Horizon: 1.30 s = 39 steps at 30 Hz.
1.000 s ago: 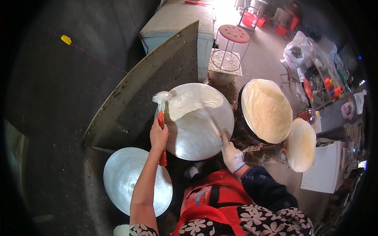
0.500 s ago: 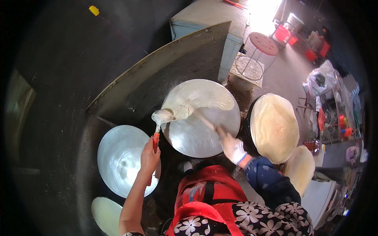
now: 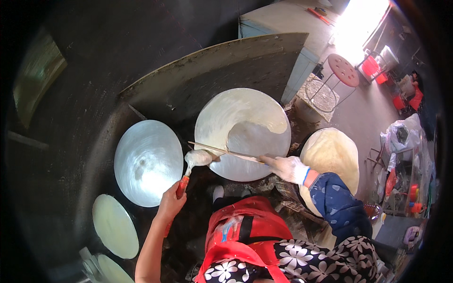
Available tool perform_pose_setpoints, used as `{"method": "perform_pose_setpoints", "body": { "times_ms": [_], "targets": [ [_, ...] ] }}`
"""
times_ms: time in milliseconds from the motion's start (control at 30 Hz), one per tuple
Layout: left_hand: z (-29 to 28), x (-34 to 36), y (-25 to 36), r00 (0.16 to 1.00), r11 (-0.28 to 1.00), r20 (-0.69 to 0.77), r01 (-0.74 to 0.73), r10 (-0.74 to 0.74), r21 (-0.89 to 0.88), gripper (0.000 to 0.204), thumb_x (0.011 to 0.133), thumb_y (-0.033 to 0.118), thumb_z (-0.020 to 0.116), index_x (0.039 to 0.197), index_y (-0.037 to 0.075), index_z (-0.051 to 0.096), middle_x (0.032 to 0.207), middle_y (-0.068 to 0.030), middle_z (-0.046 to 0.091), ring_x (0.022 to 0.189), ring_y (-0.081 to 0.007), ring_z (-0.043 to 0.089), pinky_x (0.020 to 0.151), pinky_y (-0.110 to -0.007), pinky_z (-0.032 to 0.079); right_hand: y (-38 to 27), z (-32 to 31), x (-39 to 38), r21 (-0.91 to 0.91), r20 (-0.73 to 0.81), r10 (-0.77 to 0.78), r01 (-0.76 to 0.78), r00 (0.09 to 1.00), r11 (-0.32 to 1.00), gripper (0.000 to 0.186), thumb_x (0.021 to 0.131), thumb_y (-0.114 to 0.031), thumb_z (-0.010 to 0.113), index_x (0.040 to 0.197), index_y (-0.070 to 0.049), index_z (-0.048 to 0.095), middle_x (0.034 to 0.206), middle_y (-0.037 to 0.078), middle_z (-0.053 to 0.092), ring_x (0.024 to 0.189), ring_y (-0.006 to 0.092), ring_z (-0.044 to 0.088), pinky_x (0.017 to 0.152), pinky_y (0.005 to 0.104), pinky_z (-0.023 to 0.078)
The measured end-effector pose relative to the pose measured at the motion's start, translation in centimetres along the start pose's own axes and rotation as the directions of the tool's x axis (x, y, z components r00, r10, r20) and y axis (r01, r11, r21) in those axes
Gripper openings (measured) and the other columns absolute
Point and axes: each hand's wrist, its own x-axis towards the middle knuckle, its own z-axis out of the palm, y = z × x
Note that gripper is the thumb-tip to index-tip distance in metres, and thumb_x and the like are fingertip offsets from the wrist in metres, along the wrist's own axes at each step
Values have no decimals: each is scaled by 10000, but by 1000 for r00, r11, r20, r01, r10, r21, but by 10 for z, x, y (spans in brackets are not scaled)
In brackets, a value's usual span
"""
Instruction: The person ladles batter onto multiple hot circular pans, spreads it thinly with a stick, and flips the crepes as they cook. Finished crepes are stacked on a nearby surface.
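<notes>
My left hand is closed round the red handle of a ladle. The ladle's bowl, coated in pale batter, is at the lower left rim of the middle round griddle. My right hand, in a white glove, grips a thin wooden batter spreader that lies across the griddle, its far end reaching just above the ladle. Pale batter covers the griddle's left and far parts in a curved band, leaving a grey metal patch at the middle and lower right.
A bare shiny griddle stands at left, with a pale round sheet below it. On the right, a pale golden pancake lies partly behind my sleeve. A curved metal shield rises behind the griddles; beyond is a round-topped stool.
My right hand has swept the spreader round the griddle, and the batter covers more of its left side. The ladle has moved to the griddle's lower left rim. The whole view has shifted.
</notes>
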Motion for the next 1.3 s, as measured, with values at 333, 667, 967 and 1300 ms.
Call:
{"method": "perform_pose_setpoints", "body": {
  "times_ms": [333, 667, 967, 1300],
  "targets": [
    [21, -22, 48, 997, 995, 5, 73, -72, -70, 502, 930, 66, 713, 1418, 20, 606, 885, -131, 660, 785, -185, 645, 756, -351, 547, 21, -23, 58, -110, -228, 160, -189, 960, 976, 564, 1055, -211, 474, 1614, -212, 397, 1130, 245, 725, 911, 464, 733, 722, 535, 597],
    [35, -50, 46, 951, 969, 310, 85, -10, -231, 513, 946, 108, 741, 1440, 53, 614, 839, -3, 623, 628, -69, 564, 556, -275, 487, 8, -36, -120, -366, 104, 94, -50, 990, 929, 618, 1021, -249, 523, 1629, -262, 410, 874, 135, 654, 701, 372, 713, 563, 501, 548],
    [20, -42, 48, 991, 766, 122, 36, 55, -642, 534, 1020, 90, 669, 1514, 15, 482, 906, -21, 623, 620, -82, 578, 548, -244, 492, -140, 138, -30, 343, -569, 410, -247, 713, 906, 728, 1050, -242, 574, 1686, -114, 243, 1123, 274, 721, 884, 430, 739, 700, 523, 578],
    [-58, -89, 45, 1000, 588, -12, 6, -26, -809, 415, 1076, 97, 582, 1474, 27, 484, 732, -5, 504, 494, -85, 448, 460, -252, 416, -283, 230, 75, 190, -438, 704, -708, 559, 680, 672, 1044, -118, 506, 1683, -155, 299, 1026, 165, 679, 828, 366, 726, 674, 478, 600]
  ]
}}
